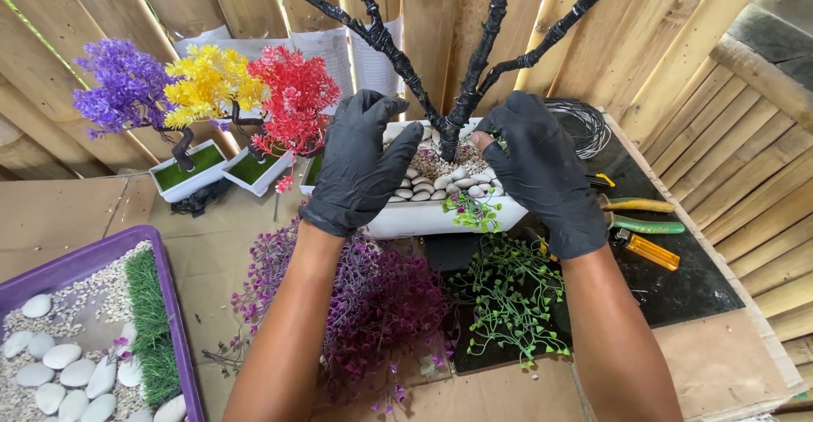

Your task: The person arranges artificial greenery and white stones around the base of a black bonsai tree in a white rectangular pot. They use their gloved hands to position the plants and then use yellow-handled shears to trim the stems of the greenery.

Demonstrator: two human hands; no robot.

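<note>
Both my hands wear black gloves and rest on a white rectangular pot (406, 217) filled with white pebbles and gravel. A black wrapped-wire tree trunk (450, 130) with bare branches rises from the pot. My left hand (360, 161) lies over the pot's left side, fingers spread on the pebbles. My right hand (538, 164) pinches a small green plastic sprig (497, 142) beside the trunk's base. Another green-and-pink sprig (468, 209) hangs over the pot's front rim.
Three small finished trees, purple (123, 88), yellow (207, 83) and red (292, 96), stand at the left. A purple tray (174, 303) holds gravel, white stones and fake grass. Purple foliage (381, 303), green foliage (508, 295), pliers (639, 215), a yellow cutter (648, 250) and coiled wire (584, 121) lie around.
</note>
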